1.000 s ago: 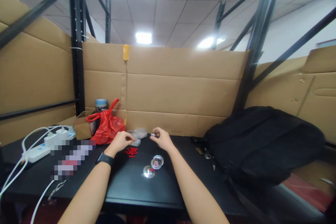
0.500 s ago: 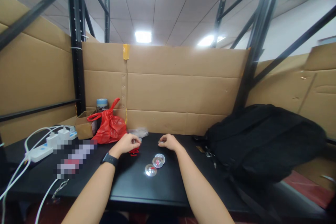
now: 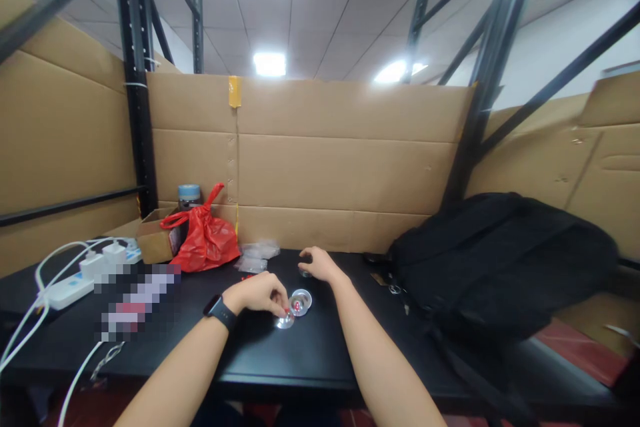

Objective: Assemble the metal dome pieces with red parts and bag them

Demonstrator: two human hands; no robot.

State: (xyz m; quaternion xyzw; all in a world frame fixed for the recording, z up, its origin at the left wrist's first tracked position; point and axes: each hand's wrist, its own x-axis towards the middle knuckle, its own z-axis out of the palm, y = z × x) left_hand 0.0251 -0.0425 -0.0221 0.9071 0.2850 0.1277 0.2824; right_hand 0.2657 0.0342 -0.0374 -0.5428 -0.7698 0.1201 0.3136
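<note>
My left hand (image 3: 263,293), with a dark watch on its wrist, is closed in a pinch at the red centre of a clear suction cup (image 3: 285,323) on the black table (image 3: 280,363). Its fingers partly cover that cup. Just to its right, two more clear suction cups (image 3: 301,302) overlap, with red showing in the middle. Farther back, my right hand (image 3: 321,264) has curved fingers with a gap between thumb and fingertips. A small clear round piece (image 3: 305,273) lies under those fingertips, partly hidden. Small red pieces (image 3: 247,277) show behind my left hand.
Clear plastic bags (image 3: 256,256) lie near the cardboard wall (image 3: 320,167). To the left are a red plastic bag (image 3: 209,240), a cardboard box (image 3: 154,240), a jar with a blue lid (image 3: 189,193) and a power strip (image 3: 70,290). A black backpack (image 3: 500,267) fills the right side.
My left hand has moved from the red pieces at the back towards me and right, onto the nearest suction cup. My right hand's fingers have parted, close to where they were.
</note>
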